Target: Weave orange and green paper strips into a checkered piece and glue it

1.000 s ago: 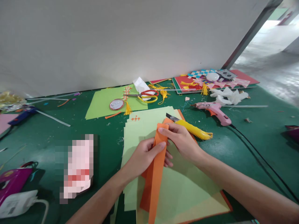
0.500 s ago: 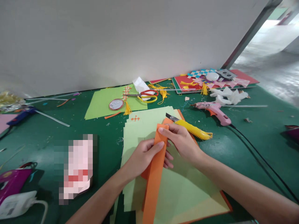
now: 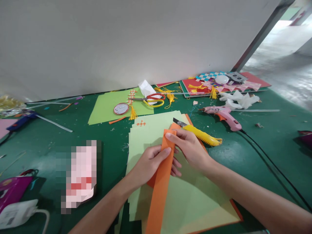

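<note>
A long orange paper strip (image 3: 162, 185) slants up from the bottom edge over a stack of pale green paper (image 3: 192, 198). Partway along it, my left hand (image 3: 154, 162) grips the strip, thumb on top and fingers behind. At the strip's far end my right hand (image 3: 191, 144) pinches it between thumb and fingers. More orange paper shows behind the strip, partly hidden by the hands. Just beyond my right hand lies a yellow utility knife (image 3: 201, 134), its blade pointing left.
Red-and-yellow scissors (image 3: 154, 100) and a round tin lid (image 3: 121, 109) lie on bright green paper (image 3: 102, 107). A pink glue gun (image 3: 225, 117) rests at right, its cord trailing forward. At left are a pixelated object (image 3: 81, 175) and a white plug (image 3: 19, 213).
The lower end of the orange strip has swung slightly left. Both hands keep nearly the same place and hold.
</note>
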{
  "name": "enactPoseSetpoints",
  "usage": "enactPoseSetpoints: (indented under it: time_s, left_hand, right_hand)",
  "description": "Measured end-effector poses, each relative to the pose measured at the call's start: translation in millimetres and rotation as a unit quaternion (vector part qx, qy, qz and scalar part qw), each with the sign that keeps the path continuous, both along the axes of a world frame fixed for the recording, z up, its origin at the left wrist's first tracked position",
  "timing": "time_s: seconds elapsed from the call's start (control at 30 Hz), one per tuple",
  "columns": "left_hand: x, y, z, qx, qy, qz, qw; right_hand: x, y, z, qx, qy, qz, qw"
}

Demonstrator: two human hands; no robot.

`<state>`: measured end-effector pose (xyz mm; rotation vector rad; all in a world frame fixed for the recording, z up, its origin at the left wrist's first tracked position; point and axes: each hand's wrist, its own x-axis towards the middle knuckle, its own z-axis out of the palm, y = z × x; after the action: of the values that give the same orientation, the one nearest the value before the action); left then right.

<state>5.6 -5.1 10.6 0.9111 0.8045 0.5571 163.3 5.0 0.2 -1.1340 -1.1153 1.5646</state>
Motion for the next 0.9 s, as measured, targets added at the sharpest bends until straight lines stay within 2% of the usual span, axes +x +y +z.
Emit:
enactPoseSetpoints:
  time_s: [0.7,0.9]
  left_hand:
    - [1.4,1.3,0.5,-0.004,0.002,-0.003,1.0]
    - [0.9,0.4,0.0,-0.001,-0.002,-0.006,1.0]
  right_hand:
    - [-3.6,-0.8,3.7,-0.011,0.041,0.008,0.999]
    - [-3.8,-0.4,2.4,-0.006,0.02,-0.006,1.0]
